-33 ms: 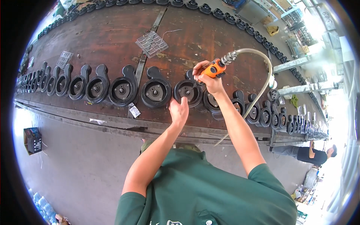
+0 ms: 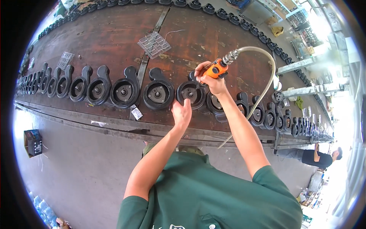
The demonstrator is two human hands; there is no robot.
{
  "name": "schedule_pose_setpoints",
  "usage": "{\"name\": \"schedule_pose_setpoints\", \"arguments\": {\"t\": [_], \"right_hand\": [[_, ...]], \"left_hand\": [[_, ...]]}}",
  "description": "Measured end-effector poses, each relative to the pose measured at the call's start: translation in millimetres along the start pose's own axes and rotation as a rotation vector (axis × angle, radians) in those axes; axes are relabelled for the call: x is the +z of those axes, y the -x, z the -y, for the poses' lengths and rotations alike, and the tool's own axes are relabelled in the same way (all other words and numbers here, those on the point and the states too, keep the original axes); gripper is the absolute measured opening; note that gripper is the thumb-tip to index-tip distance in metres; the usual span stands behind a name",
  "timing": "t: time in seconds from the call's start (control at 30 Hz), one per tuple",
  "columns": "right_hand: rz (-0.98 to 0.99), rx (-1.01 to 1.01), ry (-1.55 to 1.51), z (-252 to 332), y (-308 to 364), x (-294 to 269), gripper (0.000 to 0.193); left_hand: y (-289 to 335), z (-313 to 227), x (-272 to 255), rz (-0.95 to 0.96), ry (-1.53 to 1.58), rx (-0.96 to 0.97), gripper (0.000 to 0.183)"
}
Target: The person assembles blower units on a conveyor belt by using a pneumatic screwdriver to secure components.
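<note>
My right hand [image 2: 214, 82] is wrapped round an orange air tool [image 2: 215, 70] with a metal coupling and a clear hose [image 2: 275, 65]. It is above a round black housing [image 2: 191, 95] that has a short neck on its far side and a metal plate in its middle. My left hand [image 2: 181, 112] grips the near left rim of that same housing, thumb on top. The tool's tip is hidden behind my right hand, so whether it touches the housing cannot be told. Close to my left hand sits another black housing [image 2: 158, 94].
Similar housings line the table's [image 2: 106, 44] near edge both ways, with another row along the far side. A clear plastic tray [image 2: 154, 44] lies beyond my hands. A small white label [image 2: 136, 113] is near the front edge. A person [image 2: 318, 157] stands at far right.
My right hand and the orange tool have shifted very slightly left, and the hose has moved a little with them. My left hand has stayed on the housing.
</note>
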State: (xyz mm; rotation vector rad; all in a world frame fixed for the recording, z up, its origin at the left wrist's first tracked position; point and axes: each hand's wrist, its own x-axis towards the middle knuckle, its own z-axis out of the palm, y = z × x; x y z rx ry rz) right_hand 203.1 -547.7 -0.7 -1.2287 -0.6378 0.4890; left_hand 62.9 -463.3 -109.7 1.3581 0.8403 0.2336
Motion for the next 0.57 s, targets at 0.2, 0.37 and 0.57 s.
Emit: {"name": "schedule_pose_setpoints", "arguments": {"t": [0.2,0.37,0.57], "right_hand": [[0.050,-0.066,0.004,-14.7,7.0,5.7,0.028],[0.035,-0.052,-0.057,-19.0,1.4,-0.1,0.030],[-0.021,-0.131,0.020,-25.4,3.0,-3.6,0.033]], "left_hand": [[-1.7,17.3,5.3,-0.018,0.024,0.062,0.053],[-1.5,6.7,-1.8,0.043,0.045,0.001,0.053],[-2.1,9.4,-2.6,0.068,0.009,0.007,0.056]]}}
